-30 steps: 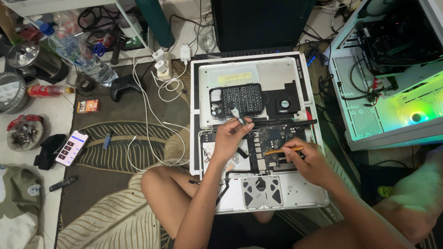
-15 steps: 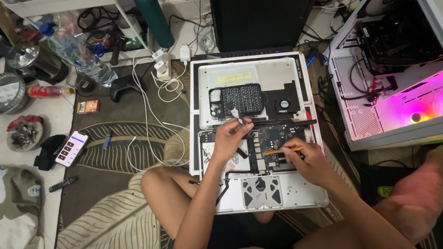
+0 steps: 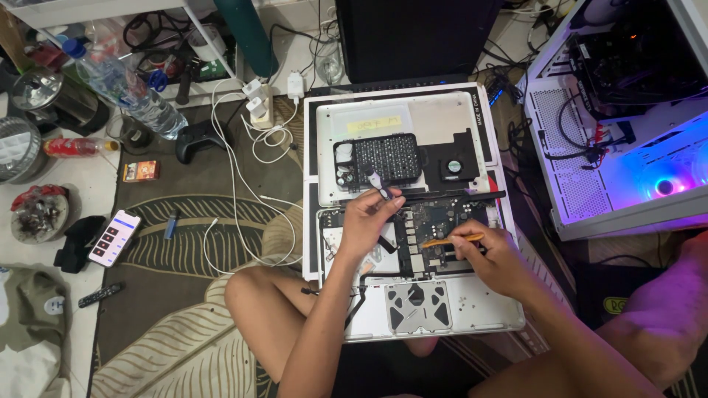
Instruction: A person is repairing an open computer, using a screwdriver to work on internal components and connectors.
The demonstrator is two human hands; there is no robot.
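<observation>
An opened silver laptop (image 3: 472,313) lies upside down on my lap and the rug, its circuit board (image 3: 435,221) exposed. My left hand (image 3: 369,221) rests on the board's left part and pinches a small white-tipped tool (image 3: 377,183) that points up and left. My right hand (image 3: 490,254) holds a thin orange pry stick (image 3: 450,241) whose tip touches the board. The removed bottom cover (image 3: 442,118) lies just beyond, carrying a black screw tray (image 3: 387,158) and a small black fan (image 3: 455,166).
A white computer case (image 3: 627,133) with a blue-lit fan stands at the right. A dark screen (image 3: 413,37) rises behind the laptop. White chargers and cables (image 3: 258,125), a game controller (image 3: 198,138), a water bottle (image 3: 125,88) and a phone (image 3: 114,236) lie left on the rug.
Both hands stay on the board almost unmoved; the orange stick shifts slightly. The case fan's light goes from green to pink to blue.
</observation>
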